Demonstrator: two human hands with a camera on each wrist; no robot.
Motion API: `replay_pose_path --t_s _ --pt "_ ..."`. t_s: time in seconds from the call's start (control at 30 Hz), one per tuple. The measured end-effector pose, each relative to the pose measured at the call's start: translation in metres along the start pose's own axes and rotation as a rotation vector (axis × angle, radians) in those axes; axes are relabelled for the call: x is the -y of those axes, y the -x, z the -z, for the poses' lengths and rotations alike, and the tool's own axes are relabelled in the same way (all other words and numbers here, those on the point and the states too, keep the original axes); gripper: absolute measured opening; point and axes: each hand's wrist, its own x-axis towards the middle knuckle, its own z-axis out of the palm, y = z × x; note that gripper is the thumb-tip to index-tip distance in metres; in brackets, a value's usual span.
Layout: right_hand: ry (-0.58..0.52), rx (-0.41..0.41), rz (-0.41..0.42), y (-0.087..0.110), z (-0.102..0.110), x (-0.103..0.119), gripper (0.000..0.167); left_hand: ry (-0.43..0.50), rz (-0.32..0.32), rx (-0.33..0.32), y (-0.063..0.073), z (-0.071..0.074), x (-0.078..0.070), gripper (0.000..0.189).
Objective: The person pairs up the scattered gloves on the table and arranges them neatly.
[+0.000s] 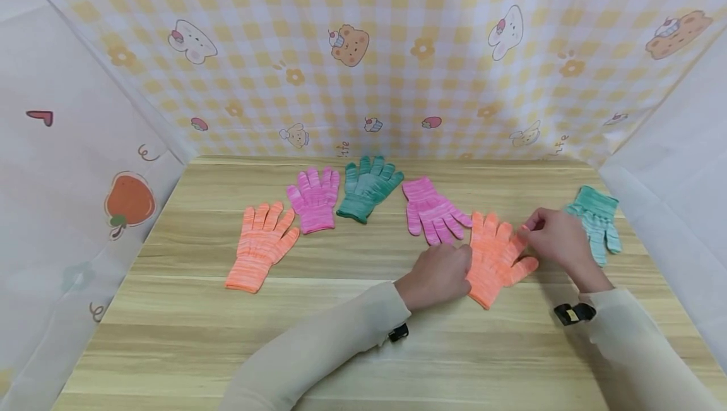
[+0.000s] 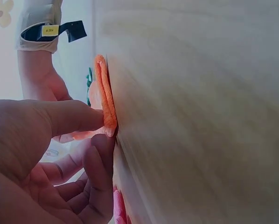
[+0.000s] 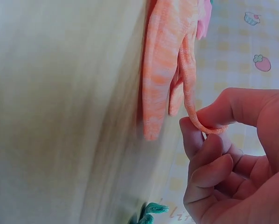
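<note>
Between both hands lies an orange glove (image 1: 491, 253) on the wooden table, its fingers pointing away from the person. My left hand (image 1: 439, 275) pinches the glove's left edge by the cuff; the left wrist view shows the thumb (image 2: 79, 116) on the cuff rim. One finger of the orange glove (image 3: 188, 79) is lifted, its tip pinched by my right hand (image 1: 559, 240). In the right wrist view that glove finger bends up from the table. A pink glove (image 1: 433, 209) lies just beyond the left hand, and a green glove (image 1: 596, 218) lies partly hidden behind the right hand.
Farther left on the table (image 1: 170, 335) are another orange glove (image 1: 261, 247), a pink glove (image 1: 314, 201) and a dark green glove (image 1: 369, 187). A yellow checked cloth (image 1: 386, 89) hangs along the back edge, with white cloth walls (image 1: 62, 165) at the sides.
</note>
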Motion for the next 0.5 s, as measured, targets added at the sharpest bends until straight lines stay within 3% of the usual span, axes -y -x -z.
replay_pose_path --t_s 0.5 --pt "0.025 0.031 0.047 0.029 -0.005 0.009 0.015 0.042 -0.004 0.042 0.026 0.006 -0.001 0.024"
